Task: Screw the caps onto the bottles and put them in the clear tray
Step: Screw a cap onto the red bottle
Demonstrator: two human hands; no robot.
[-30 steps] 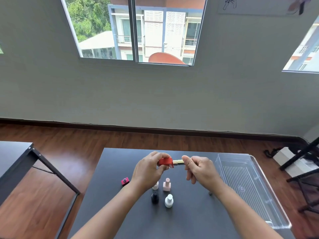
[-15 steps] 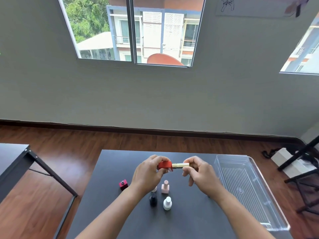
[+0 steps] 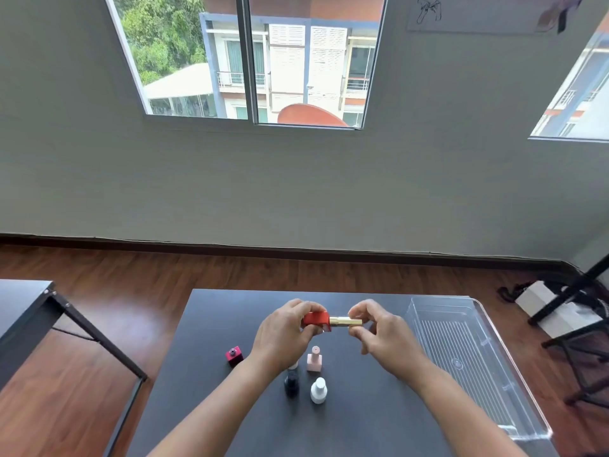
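Note:
My left hand (image 3: 283, 334) grips a red bottle (image 3: 315, 318) held sideways above the dark table (image 3: 362, 423). My right hand (image 3: 382, 331) pinches the gold cap (image 3: 344, 321) that sits on the bottle's neck. Below my hands stand a pale pink bottle (image 3: 314, 358), a black bottle (image 3: 291, 383) and a white bottle (image 3: 318, 390); a small whitish one is half hidden behind my left wrist. A magenta bottle (image 3: 234, 356) stands apart at the left. The clear tray (image 3: 487, 328) lies at the table's right edge with nothing in it.
A second dark table (image 3: 23, 305) stands to the left over the wooden floor. Black stand legs (image 3: 573, 311) and a white box (image 3: 540, 305) are on the floor to the right of the tray. A grey wall with windows is ahead.
My right hand's fingers have shifted around the gold cap while my left hand keeps the red bottle in place. The hands have stayed at about the same spot above the table.

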